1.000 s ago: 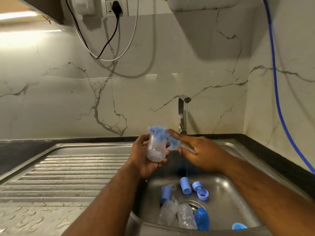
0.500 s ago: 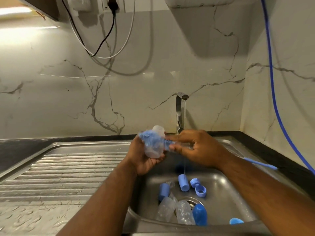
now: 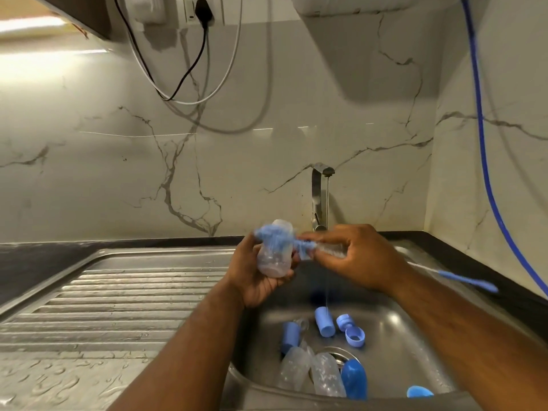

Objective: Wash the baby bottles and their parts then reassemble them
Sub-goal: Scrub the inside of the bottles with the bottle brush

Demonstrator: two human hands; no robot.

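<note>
My left hand [image 3: 255, 280] grips the clear baby bottle [image 3: 274, 262]. My right hand [image 3: 358, 256] pinches the blue bottle brush [image 3: 271, 235], its bristles blurred at the bottle's mouth. Below both hands, other bottles [image 3: 311, 372] and blue caps [image 3: 324, 321] lie in the sink [image 3: 415, 336].

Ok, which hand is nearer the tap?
Right. The right hand, gripping the brush, sits just in front of the tap; the left hand, holding the clear bottle, is farther to its left.
</note>
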